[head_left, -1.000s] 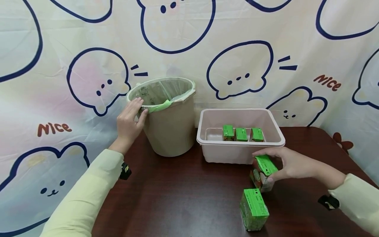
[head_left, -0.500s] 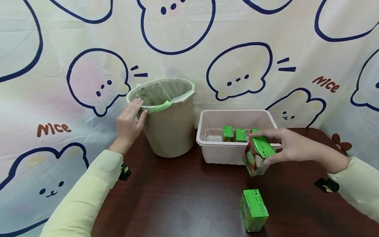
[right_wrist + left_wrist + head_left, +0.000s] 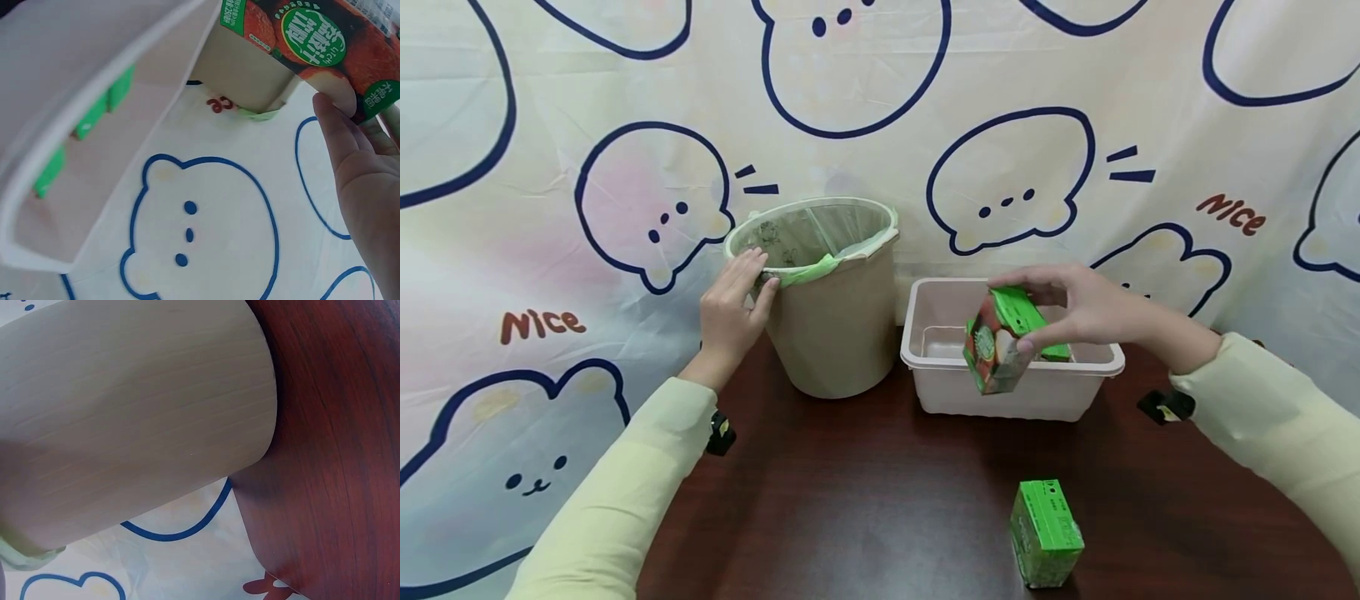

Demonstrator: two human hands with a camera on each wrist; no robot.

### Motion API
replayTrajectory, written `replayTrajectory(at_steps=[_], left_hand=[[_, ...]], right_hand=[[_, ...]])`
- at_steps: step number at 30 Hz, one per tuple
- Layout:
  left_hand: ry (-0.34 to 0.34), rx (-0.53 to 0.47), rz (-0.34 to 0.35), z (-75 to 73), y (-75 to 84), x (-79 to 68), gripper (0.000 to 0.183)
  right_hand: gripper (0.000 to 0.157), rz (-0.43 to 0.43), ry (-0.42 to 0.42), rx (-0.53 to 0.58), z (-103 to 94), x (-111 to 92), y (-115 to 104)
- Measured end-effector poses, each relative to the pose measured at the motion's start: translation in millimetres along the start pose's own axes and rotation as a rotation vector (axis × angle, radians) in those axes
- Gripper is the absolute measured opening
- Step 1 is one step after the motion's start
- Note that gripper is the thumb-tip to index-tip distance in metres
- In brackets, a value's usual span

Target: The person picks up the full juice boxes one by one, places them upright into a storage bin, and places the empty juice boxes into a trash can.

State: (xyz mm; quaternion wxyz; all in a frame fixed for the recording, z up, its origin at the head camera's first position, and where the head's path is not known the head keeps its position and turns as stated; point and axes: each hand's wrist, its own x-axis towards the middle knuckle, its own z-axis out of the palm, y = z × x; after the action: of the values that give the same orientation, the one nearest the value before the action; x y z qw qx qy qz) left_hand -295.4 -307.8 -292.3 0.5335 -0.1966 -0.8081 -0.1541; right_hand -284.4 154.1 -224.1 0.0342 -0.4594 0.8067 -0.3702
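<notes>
In the head view my left hand holds the near left rim of a beige trash bin, fingers over the rim and thumb outside it. A pale green bag lines the bin. My right hand grips a green-topped juice carton between thumb and fingers. That carton hangs tilted above the front rim of a pale pink plastic tub; lychees and lettering show on it in the right wrist view. Green-topped cartons stand inside the tub, partly hidden by my hand in the head view.
Another green juice carton stands upright on the dark wooden table, near the front. Behind the bin and tub hangs a cartoon-print cloth. The tub stands just right of the bin.
My right hand has lifted the juice carton off the table and carried it up and left to the tub's front rim. The left hand stays on the bin.
</notes>
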Motion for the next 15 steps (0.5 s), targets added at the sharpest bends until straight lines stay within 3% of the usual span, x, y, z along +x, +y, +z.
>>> replayTrajectory(at_steps=[7, 15], left_hand=[[0.019, -0.016, 0.004, -0.1, -0.7, -1.2, 0.038], [0.028, -0.026, -0.001, 0.9, 0.4, 0.2, 0.039]], right_hand=[[0.067, -0.016, 0.063, 0.023, -5.1, 38, -15], [0.067, -0.102, 0.147, 0.073, -11.4, 82, -34]])
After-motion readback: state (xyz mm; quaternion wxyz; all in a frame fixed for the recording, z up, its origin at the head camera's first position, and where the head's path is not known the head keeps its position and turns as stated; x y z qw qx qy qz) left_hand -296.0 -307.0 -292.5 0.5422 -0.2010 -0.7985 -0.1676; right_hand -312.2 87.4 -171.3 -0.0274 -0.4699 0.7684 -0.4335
